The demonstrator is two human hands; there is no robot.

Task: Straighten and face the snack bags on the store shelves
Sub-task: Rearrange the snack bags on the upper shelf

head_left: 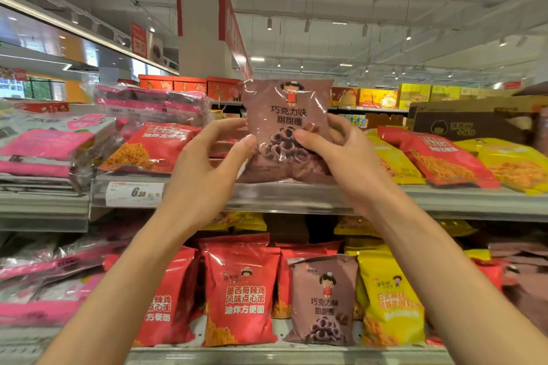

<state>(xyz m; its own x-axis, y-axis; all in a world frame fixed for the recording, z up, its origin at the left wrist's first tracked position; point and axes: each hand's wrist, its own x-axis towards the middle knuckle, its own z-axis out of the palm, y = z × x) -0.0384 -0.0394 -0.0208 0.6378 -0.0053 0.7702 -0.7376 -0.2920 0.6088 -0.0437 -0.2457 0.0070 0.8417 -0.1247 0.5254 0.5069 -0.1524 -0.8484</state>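
Note:
A brown chocolate snack bag (286, 115) stands upright on the top shelf (296, 197), its front facing me. My left hand (207, 163) grips its left edge with the thumb on the front. My right hand (341, 157) holds its right side, thumb across the printed rings. More brown bags lie flat under and behind it. Red noodle-snack bags (151, 147) lie tilted to the left, and yellow bags (391, 163) and red bags (439, 157) lie flat to the right.
Pink multipacks (47, 151) are stacked at the far left. A brown cardboard case (474, 121) sits at the back right. On the shelf below stand red bags (240, 290), a brown bag (323, 299) and a yellow bag (391, 302). A price tag (135, 193) is on the shelf edge.

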